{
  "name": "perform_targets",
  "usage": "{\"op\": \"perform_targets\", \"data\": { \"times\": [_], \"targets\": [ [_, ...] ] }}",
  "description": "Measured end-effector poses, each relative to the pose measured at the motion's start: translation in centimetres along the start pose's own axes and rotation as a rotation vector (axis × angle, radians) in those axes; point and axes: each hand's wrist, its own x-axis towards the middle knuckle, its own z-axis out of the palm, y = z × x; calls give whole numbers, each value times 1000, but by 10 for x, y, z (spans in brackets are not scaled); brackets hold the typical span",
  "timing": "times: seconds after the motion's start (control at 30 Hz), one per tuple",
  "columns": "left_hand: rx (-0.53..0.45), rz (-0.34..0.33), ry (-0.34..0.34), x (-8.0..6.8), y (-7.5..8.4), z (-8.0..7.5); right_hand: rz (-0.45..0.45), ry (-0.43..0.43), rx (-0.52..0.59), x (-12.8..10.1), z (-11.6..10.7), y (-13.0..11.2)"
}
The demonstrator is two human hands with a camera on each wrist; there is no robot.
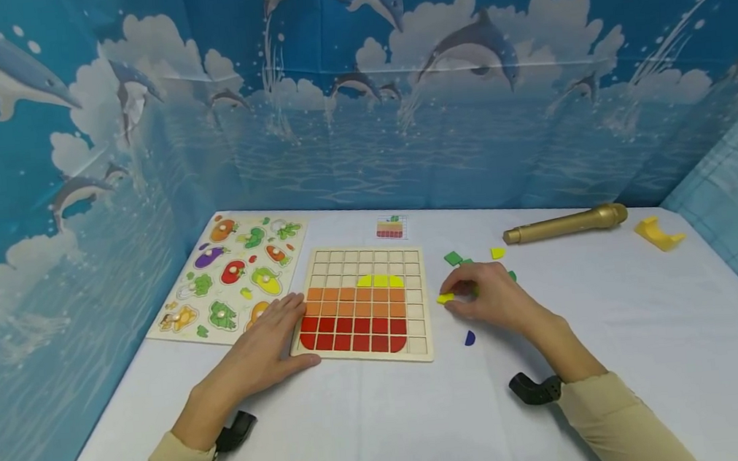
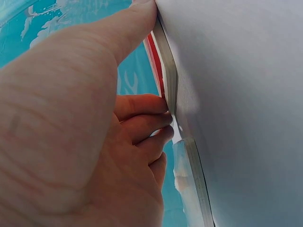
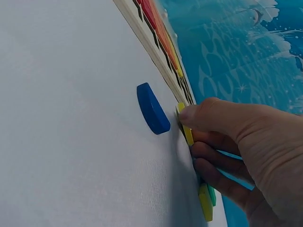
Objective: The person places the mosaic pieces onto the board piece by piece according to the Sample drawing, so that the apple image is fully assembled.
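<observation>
Pinching a yellow tile (image 1: 445, 298) with right hand (image 1: 490, 297) just right of the grid board (image 1: 421, 343) mid-table, left hand (image 1: 267, 345) resting flat, fingers straight, against the board's left edge.

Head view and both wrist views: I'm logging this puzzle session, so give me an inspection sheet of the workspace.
Surface: white tablecloth, flat.
Job's things: grid puzzle board, red, orange and yellow rows filled; yellow tile; blue tile lying loose.
Clutter: vegetable peg puzzle, gold microphone, yellow holder, pattern card, green tiles.
Grips: left hand flat on the board's edge; right hand pinches the yellow tile.
Cables: nothing seen.
Surroundings: dolphin backdrop.
</observation>
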Motion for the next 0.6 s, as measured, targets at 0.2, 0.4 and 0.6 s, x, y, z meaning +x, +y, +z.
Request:
{"op": "perform_targets", "data": {
  "times": [0.2,0.4,0.6],
  "targets": [
    [-11,-1,9,0,-1,0,-10,-15,-10,5,0,-1],
    [-12,-2,15,-1,-1,1,-21,-26,-25,9,0,-2],
    [-24,-12,-2,-1,0,0,-18,-8,-17,17,2,-7]
  ]
}}
